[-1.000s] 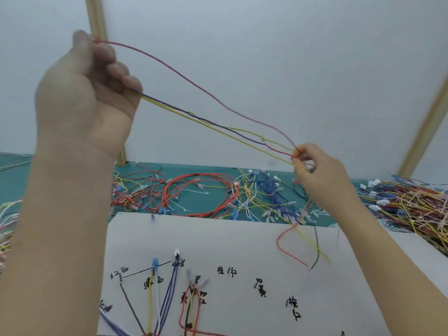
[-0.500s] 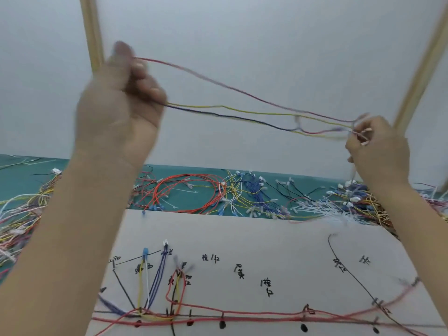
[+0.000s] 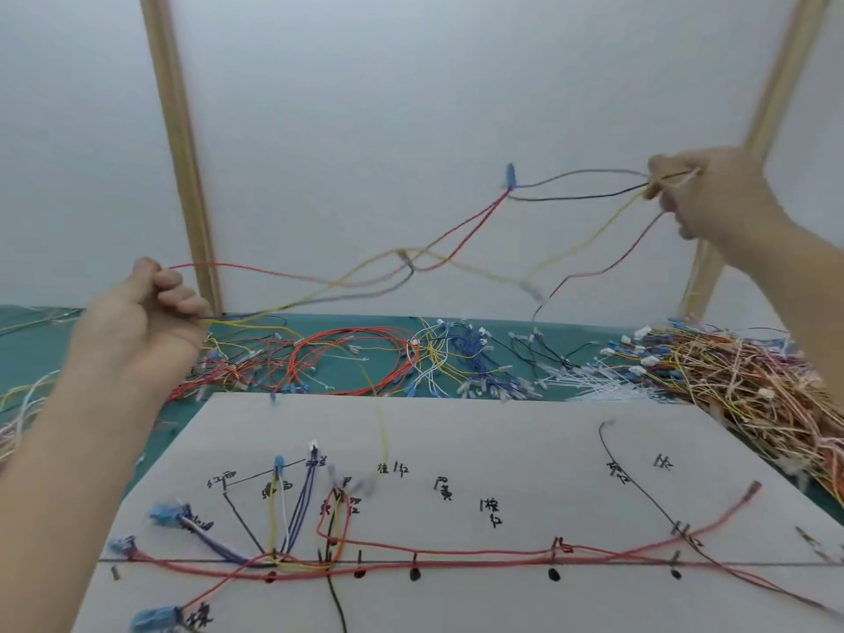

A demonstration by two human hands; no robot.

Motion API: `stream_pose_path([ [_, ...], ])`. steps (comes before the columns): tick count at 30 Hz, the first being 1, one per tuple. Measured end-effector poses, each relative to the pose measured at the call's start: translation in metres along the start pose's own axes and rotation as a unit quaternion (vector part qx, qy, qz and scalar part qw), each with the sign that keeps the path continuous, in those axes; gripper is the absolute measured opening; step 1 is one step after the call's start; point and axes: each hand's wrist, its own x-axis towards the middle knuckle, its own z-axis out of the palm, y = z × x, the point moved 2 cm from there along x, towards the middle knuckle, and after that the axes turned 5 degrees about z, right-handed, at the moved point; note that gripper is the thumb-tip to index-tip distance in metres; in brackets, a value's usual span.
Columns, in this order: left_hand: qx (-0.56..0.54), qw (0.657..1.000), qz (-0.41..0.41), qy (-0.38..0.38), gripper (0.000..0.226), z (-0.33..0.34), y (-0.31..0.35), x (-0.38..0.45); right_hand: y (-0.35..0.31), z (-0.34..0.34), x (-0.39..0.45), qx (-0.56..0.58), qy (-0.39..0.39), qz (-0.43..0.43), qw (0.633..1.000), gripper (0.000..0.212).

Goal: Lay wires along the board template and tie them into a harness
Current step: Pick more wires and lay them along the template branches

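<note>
While both hands are raised above the board template (image 3: 525,431), a loose set of wires (image 3: 411,262) hangs slack in the air between them — red, yellow, dark and what looks like grey, though blur makes colours uncertain. Left hand (image 3: 137,322) is fisted around one end of the strands, low and near the wooden post (image 3: 182,166); right hand (image 3: 703,194) is higher, fingers pinched on the other ends. A blue connector (image 3: 510,176) dangles mid-span where two red leads meet the dark ones. Strands cross and loop near the middle, so the main risk is a snag or knot if they are pulled apart hard — that could also yank a terminal off. A hanging yellow tail (image 3: 381,431) droops to the template and could hook the wires already laid there along the red trunk run (image 3: 456,561), dragging them off their marks. Spare wire piles (image 3: 730,372) lie on the green mat (image 3: 27,354) behind, near enough to catch a stray loop.
</note>
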Motion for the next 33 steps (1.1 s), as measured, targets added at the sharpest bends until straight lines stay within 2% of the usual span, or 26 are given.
stream_pose_path([
  [2, -0.015, 1.0, -0.016, 0.022, 0.029, 0.013, -0.005, -0.009, -0.018, 0.02, -0.017, -0.042, -0.165, 0.023, 0.985, 0.03],
  [4, -0.039, 0.998, -0.038, 0.009, 0.03, 0.031, -0.009, -0.021, -0.03, 0.048, -0.049, -0.067, -0.32, 0.031, 0.944, 0.025],
  [5, -0.054, 0.997, -0.054, -0.009, 0.028, 0.043, -0.01, -0.026, -0.034, 0.064, -0.066, -0.064, -0.372, 0.023, 0.926, 0.024],
  [8, -0.076, 0.988, -0.101, -0.087, 0.014, 0.079, -0.016, -0.042, -0.042, 0.114, -0.116, -0.043, -0.457, -0.039, 0.887, 0.03],
  [11, -0.068, 0.981, -0.132, -0.126, 0.015, 0.104, -0.029, -0.053, -0.046, 0.152, -0.151, -0.024, -0.529, -0.097, 0.843, 0.045],
  [13, -0.077, 0.977, -0.148, -0.136, 0.016, 0.111, -0.032, -0.056, -0.053, 0.168, -0.161, 0.059, -0.556, -0.057, 0.827, 0.049],
  [15, -0.101, 0.974, -0.148, -0.138, 0.01, 0.113, -0.028, -0.057, -0.059, 0.181, -0.165, 0.138, -0.546, 0.018, 0.826, 0.048],
  [17, -0.127, 0.972, -0.141, -0.141, 0.01, 0.11, -0.021, -0.056, -0.056, 0.19, -0.165, 0.174, -0.502, 0.032, 0.846, 0.049],
  [20, -0.135, 0.969, -0.14, -0.152, 0.013, 0.105, -0.015, -0.057, -0.051, 0.197, -0.156, 0.205, -0.343, 0.01, 0.917, 0.058],
  [21, -0.127, 0.97, -0.139, -0.153, 0.014, 0.103, -0.014, -0.059, -0.052, 0.193, -0.152, 0.216, -0.308, 0.012, 0.927, 0.061],
  [22, -0.12, 0.972, -0.136, -0.152, 0.015, 0.102, -0.015, -0.06, -0.052, 0.19, -0.15, 0.219, -0.309, -0.009, 0.926, 0.062],
  [24, -0.104, 0.975, -0.128, -0.151, 0.015, 0.097, -0.015, -0.06, -0.057, 0.181, -0.153, 0.204, -0.359, -0.066, 0.908, 0.057],
  [26, -0.098, 0.977, -0.124, -0.141, 0.013, 0.092, -0.013, -0.06, -0.056, 0.171, -0.153, 0.231, -0.374, -0.082, 0.895, 0.051],
  [27, -0.097, 0.979, -0.122, -0.134, 0.012, 0.088, -0.012, -0.059, -0.057, 0.167, -0.152, 0.252, -0.357, -0.09, 0.895, 0.049],
  [30, -0.093, 0.982, -0.108, -0.12, 0.011, 0.074, -0.005, -0.058, -0.056, 0.148, -0.134, 0.35, -0.238, -0.092, 0.901, 0.044],
  [33, -0.066, 0.985, -0.104, -0.124, 0.011, 0.07, -0.001, -0.066, -0.061, 0.114, -0.114, 0.385, -0.162, -0.092, 0.904, 0.058],
])
